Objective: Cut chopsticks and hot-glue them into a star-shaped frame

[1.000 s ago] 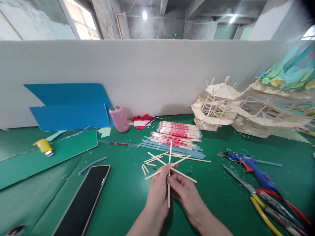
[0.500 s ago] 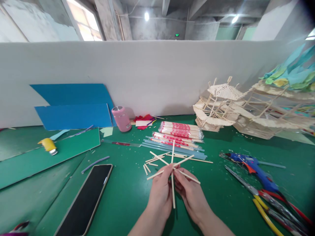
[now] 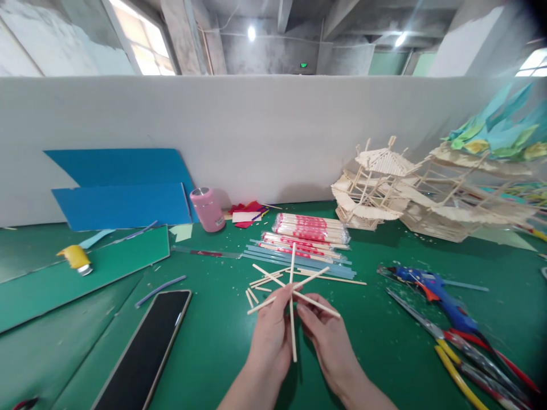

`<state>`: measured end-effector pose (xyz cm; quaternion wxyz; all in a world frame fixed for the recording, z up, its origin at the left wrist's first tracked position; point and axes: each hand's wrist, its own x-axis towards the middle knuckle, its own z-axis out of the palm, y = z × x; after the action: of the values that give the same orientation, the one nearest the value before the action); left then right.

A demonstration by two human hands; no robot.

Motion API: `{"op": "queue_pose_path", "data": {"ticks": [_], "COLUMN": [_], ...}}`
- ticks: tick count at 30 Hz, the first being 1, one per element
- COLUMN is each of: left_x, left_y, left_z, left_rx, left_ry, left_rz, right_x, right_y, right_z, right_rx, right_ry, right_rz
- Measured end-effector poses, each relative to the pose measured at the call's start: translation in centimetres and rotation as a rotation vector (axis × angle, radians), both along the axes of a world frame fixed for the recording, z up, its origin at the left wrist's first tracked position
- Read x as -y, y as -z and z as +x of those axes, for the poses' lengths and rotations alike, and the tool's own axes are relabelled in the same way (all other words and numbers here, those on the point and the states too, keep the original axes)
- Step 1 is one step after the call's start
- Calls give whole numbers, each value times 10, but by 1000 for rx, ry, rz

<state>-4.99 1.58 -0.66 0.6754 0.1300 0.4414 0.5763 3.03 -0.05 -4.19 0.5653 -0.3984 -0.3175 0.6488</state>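
Observation:
Three crossed wooden sticks form a six-armed star above the green table. My left hand pinches the star near its centre, thumb on top and the other fingers beneath. Around the lower-right arm of the star, my right hand has its thumb and fingers closed, a little away from the centre. Several loose stick pieces lie just beyond my left hand. Behind them are pale blue glue sticks and plastic-wrapped bundles of wooden sticks.
A blue glue gun and pliers with red and yellow handles lie at right. Behind them stand wooden stick pavilion models. On the left are a phone, a yellow-handled tool, blue boards and a pink cup.
My right thumb has slid off the star's centre and sits slightly outward along the lower-right arm. My left hand keeps its pinch. The whole view has shifted slightly.

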Motion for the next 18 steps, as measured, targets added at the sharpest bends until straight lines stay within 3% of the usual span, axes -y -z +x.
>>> {"op": "queue_pose_path", "data": {"ticks": [11, 18], "left_x": [-4, -2], "left_y": [-4, -3], "left_z": [-8, -8], "left_rx": [-73, -30], "left_ry": [-43, -29], "left_rz": [-82, -37], "right_x": [-1, -7], "right_y": [-1, 1], "right_z": [14, 22], "right_rx": [188, 14], "right_ry": [65, 117], "right_rz": [30, -86]}}
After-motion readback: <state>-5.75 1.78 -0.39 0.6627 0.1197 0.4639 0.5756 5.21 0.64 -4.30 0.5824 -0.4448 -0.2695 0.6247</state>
